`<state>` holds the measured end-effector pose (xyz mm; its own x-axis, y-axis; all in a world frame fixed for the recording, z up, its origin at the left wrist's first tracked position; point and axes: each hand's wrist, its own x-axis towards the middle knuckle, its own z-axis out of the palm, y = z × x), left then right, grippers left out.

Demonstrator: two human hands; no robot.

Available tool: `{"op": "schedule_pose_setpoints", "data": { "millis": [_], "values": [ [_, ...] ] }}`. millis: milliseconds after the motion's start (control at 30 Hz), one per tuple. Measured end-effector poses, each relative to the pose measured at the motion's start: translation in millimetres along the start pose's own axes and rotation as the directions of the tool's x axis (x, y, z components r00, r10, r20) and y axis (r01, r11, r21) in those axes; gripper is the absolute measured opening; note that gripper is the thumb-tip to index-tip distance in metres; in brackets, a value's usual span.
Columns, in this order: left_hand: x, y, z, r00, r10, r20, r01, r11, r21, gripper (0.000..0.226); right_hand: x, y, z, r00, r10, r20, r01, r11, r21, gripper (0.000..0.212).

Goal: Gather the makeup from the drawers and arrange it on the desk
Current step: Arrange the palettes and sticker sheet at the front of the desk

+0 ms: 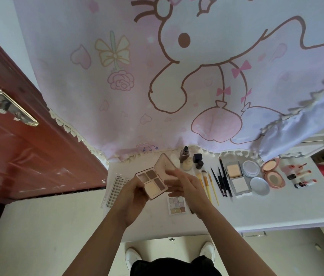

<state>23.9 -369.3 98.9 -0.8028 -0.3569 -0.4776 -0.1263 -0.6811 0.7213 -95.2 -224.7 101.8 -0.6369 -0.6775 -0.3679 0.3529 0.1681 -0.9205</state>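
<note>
Gripping open palette (153, 183), left hand (132, 198) and right hand (187, 188) both, brushes (206, 182), bottles (188, 162), compacts (273, 177) crowding desk (266, 212) beyond.

Pink curtain (117, 96) with brown-outlined cartoon, red-brown door (17, 152), white desk (266, 212), brown and cream palette (153, 182), yellow-handled brushes (208, 186)

Just left of the frame's centre, a white rectangular card holding rows of dark false-lash clusters (117, 190) lies on the white desk (256, 212). Its top edge bears the printed letters "XOYO", followed by smaller marks too tiny to read. No other lettering is legible.
</note>
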Motion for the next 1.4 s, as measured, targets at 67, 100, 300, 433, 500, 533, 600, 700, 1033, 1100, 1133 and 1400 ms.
{"op": "schedule_pose_setpoints", "data": {
  "millis": [67,100,300,433,500,533,600,700,1033,1100,1133,1400],
  "values": [
    [0,0,-1,0.998,-0.065,-0.027,0.063,0.996,-0.068,0.050,2,-2,-1,0.999,0.033,-0.036,-0.031,0.997,0.073,0.045],
    [0,0,-1,0.996,-0.080,-0.035,0.076,0.993,-0.094,0.051,3,-2,-1,0.998,0.042,-0.041,-0.037,0.993,0.108,0.046],
    [6,4,7,0.997,-0.063,-0.050,0.061,0.998,-0.035,0.038,10,2,-5,0.995,0.038,-0.094,-0.031,0.996,0.080,0.047],
    [10,-1,0,0.996,-0.027,-0.082,0.034,0.996,0.084,0.030,19,-2,-9,0.987,0.024,-0.159,-0.024,1.000,-0.003,0.046],
    [9,-6,-4,0.997,-0.032,-0.064,0.044,0.981,0.189,0.030,24,1,-10,0.980,0.019,-0.197,-0.025,0.999,-0.029,0.043],
    [8,-8,-4,0.997,-0.030,-0.071,0.047,0.966,0.253,0.028,25,4,-11,0.978,0.026,-0.209,-0.036,0.998,-0.043,0.040],
    [7,-15,-6,0.992,-0.010,-0.129,0.049,0.952,0.302,0.025,27,15,-14,0.976,0.062,-0.210,-0.070,0.997,-0.033,0.029],
    [10,-32,-16,0.962,0.009,-0.274,0.072,0.956,0.284,0.023,24,40,-20,0.970,0.162,-0.179,-0.168,0.986,-0.017,0.025],
    [26,-103,-56,0.829,-0.029,-0.558,0.242,0.919,0.312,0.016,10,142,-14,0.907,0.419,-0.037,-0.384,0.790,-0.478,0.043],
    [33,-111,-61,0.823,-0.044,-0.567,0.272,0.906,0.326,0.015,9,145,-10,0.906,0.423,-0.010,-0.360,0.759,-0.542,0.044],
    [38,-115,-64,0.821,-0.054,-0.568,0.288,0.898,0.331,0.015,9,145,-8,0.909,0.417,0.003,-0.339,0.743,-0.577,0.041],
    [59,-130,-66,0.832,0.114,-0.543,0.355,0.642,0.679,0.020,12,158,-6,0.925,0.378,0.023,-0.252,0.660,-0.708,0.035]
  ]
}}
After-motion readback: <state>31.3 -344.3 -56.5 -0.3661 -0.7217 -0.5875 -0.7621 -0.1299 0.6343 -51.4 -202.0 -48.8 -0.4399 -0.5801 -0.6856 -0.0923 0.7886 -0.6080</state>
